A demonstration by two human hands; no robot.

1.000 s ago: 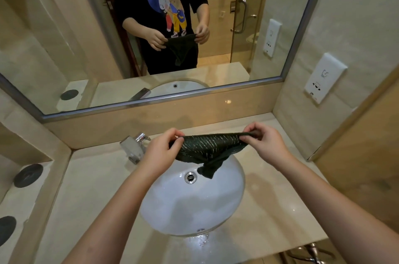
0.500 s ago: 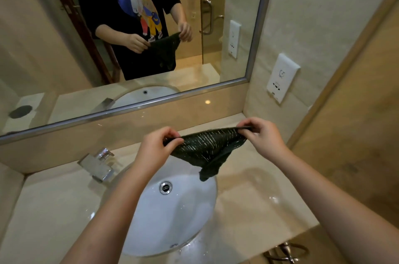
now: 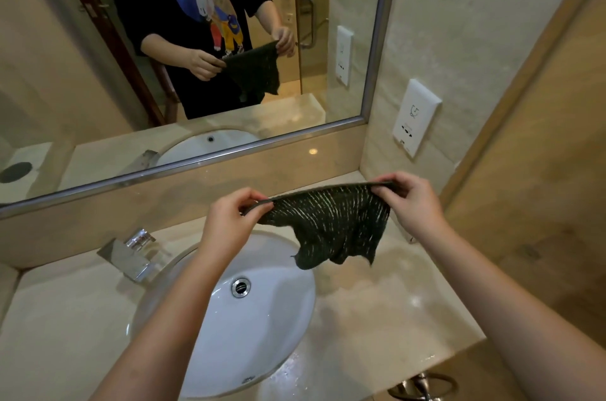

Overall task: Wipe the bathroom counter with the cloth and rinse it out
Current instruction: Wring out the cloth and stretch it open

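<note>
At the upper left, the large wall mirror with a metal frame (image 3: 65,89) is reflecting a person in a black printed T-shirt. Below it, the square chrome faucet (image 3: 131,254) is standing on the beige polished stone counter (image 3: 59,318), and its spout is pointing toward the white oval sink basin (image 3: 278,328), which is sitting sunk into the counter with a round metal drain (image 3: 241,287) in its bottom. Your left forearm is crossing over the basin, and your left hand (image 3: 229,220) is pinching the left top corner of the dark ribbed cloth with pale stripes (image 3: 331,223) between the thumb and the curled fingers. The cloth is hanging in the air, stretched between your two hands, above the back right rim of the basin and the counter beside it; its lower part is drooping in loose folds, apart from the surface. Your right hand (image 3: 413,204) is grasping the right top corner in the same way, fingers closed on the edge. Water drops are shining on the counter in front of the basin. On the right wall a white rectangular socket plate (image 3: 416,117) is sitting, and at the bottom right a metal ring holder (image 3: 423,387) is showing below the counter edge.
</note>
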